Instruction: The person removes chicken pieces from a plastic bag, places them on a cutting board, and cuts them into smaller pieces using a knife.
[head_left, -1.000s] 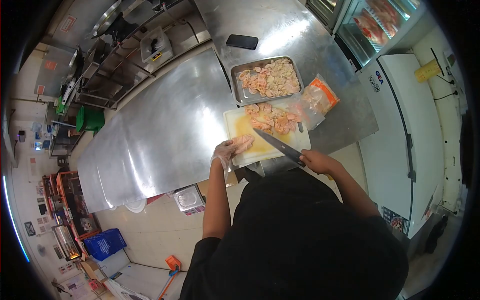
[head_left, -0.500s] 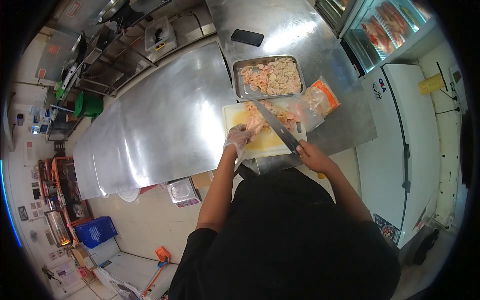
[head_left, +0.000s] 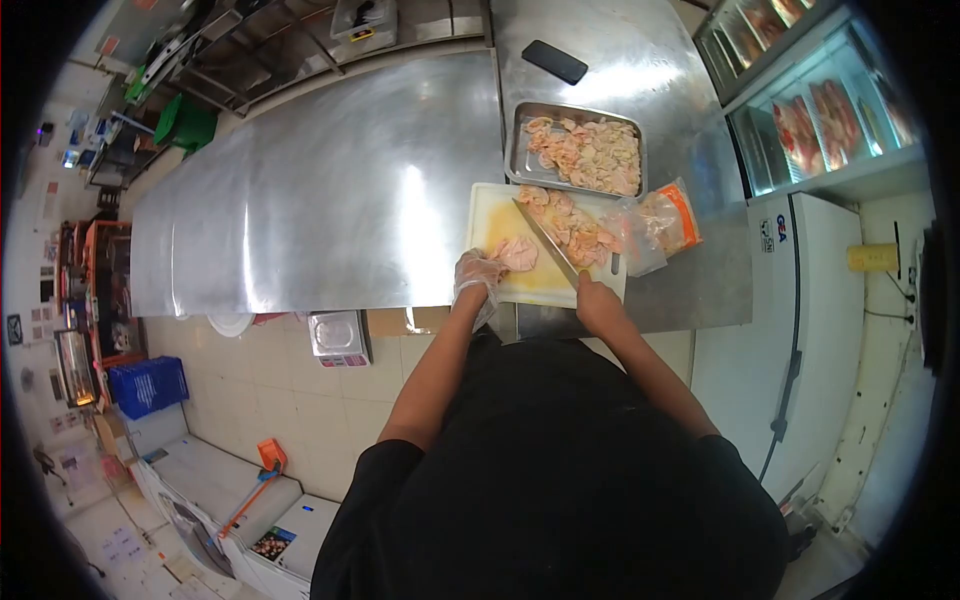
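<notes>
My left hand (head_left: 478,274), in a clear plastic glove, is at the left edge of a white cutting board (head_left: 483,205), its fingers closed on the edge of a pale pink piece of raw chicken (head_left: 516,254). My right hand (head_left: 601,305) grips the handle of a large knife (head_left: 546,241). The blade slants up and left across the board, between that piece and a heap of raw chicken (head_left: 573,228). Behind the board, a metal tray (head_left: 514,165) holds many thin, cut pieces. A clear plastic bag with an orange band (head_left: 672,220) overlaps the board's right side.
A black phone (head_left: 555,62) lies on the steel table (head_left: 640,40) beyond the tray. Another steel table (head_left: 330,190) extends left. A white freezer (head_left: 745,330) and a glass-fronted fridge (head_left: 820,120) stand right. Below the left table is a scale (head_left: 339,337).
The camera view has turned and shifted. A single chicken piece now lies apart from the heap beside my left hand, and the knife blade sits between them, lower over the board.
</notes>
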